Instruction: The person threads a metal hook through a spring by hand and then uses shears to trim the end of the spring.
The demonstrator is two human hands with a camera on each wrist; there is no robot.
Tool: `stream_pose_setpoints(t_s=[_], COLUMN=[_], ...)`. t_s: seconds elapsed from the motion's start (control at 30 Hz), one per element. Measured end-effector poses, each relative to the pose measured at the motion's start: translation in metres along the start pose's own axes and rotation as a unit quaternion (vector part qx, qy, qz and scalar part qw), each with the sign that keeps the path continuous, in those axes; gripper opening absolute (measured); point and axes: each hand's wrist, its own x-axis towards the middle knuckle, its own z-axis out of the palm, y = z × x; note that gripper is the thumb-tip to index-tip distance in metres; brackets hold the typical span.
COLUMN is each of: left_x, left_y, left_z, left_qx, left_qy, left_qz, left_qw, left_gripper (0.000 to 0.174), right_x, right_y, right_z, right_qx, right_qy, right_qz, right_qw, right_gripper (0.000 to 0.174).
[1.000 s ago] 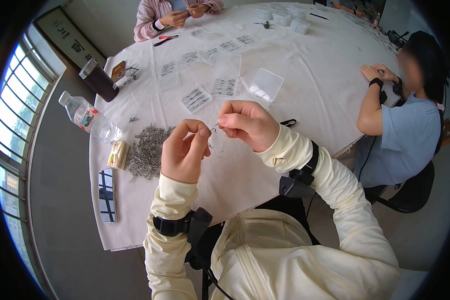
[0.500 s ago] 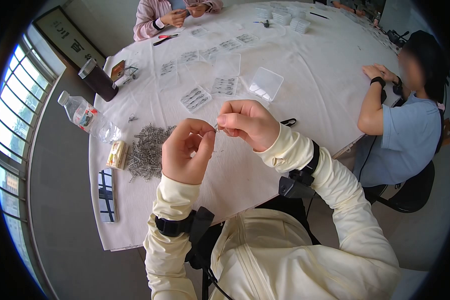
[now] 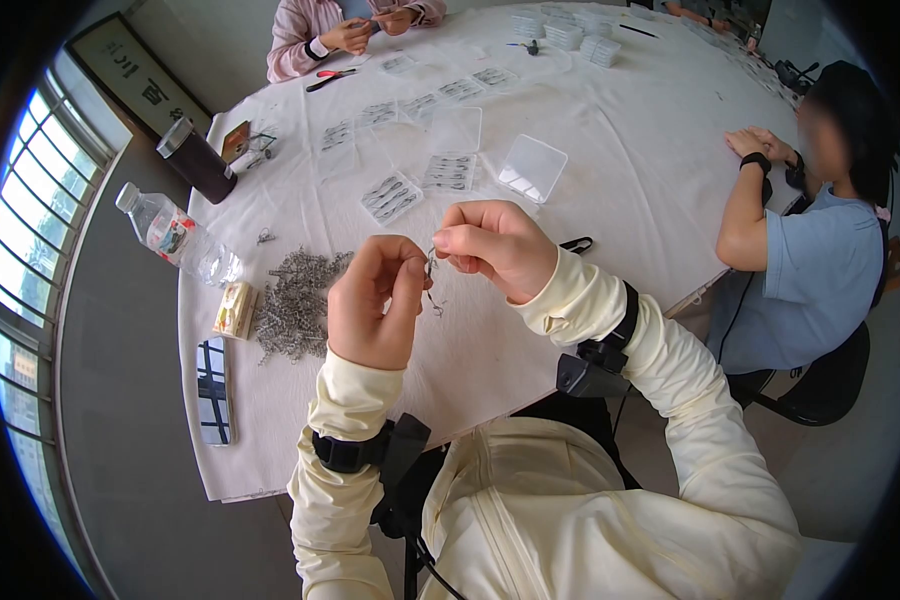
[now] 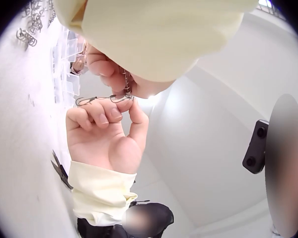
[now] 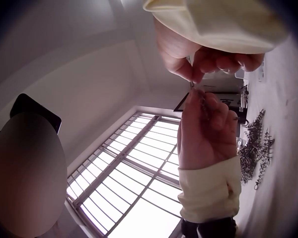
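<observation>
Close over the table, my left hand (image 3: 375, 300) and right hand (image 3: 497, 247) meet fingertip to fingertip. A thin wire coil spring (image 4: 126, 82) is pinched in the left hand's thumb and fingers. At its end, the right thumb and index finger pinch the small joint where dark fish hooks (image 4: 87, 100) attach. The hooks lie across the right fingers in the left wrist view; in the head view, thin dark metal (image 3: 436, 300) dangles beside the left fingertips. Left of the left hand lies a tangled pile of wire springs (image 3: 295, 305).
Clear boxes of rigs (image 3: 391, 198) and an open lid (image 3: 533, 170) lie ahead. On the left stand a bottle (image 3: 175, 235), dark tumbler (image 3: 198, 160), tissue pack (image 3: 235, 310) and phone (image 3: 215, 390). Black snips (image 3: 577, 245) lie beyond the right wrist. Two people sit around the table.
The left hand has shifted slightly right, closing the small gap to the right fingertips. More of the dangling metal shows below the fingers now. The right hand has hardly moved.
</observation>
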Motion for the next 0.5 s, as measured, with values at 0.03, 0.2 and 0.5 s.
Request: stream_pose_setpoints(t_s=[0.03, 0.2, 0.5], left_x=[0.0002, 0.0002, 0.0012], left_y=[0.0020, 0.0025, -0.0016], left_z=[-0.0007, -0.0045, -0.0079], left_qx=[0.000, -0.018, -0.008], left_qy=[0.000, -0.021, -0.029], left_qz=[0.000, -0.012, -0.017], left_qw=[1.000, 1.000, 0.999], left_gripper=[0.008, 0.008, 0.007], right_x=[-0.0002, -0.0005, -0.0008], right_y=[-0.0004, -0.0014, -0.0021], right_z=[0.0002, -0.0001, 0.0006], right_qx=[0.001, -0.002, -0.010], right_qy=[0.005, 0.008, 0.013], right_qz=[0.000, 0.000, -0.007], right_qw=[1.000, 1.000, 1.000], right_gripper=[0.018, 0.018, 0.020])
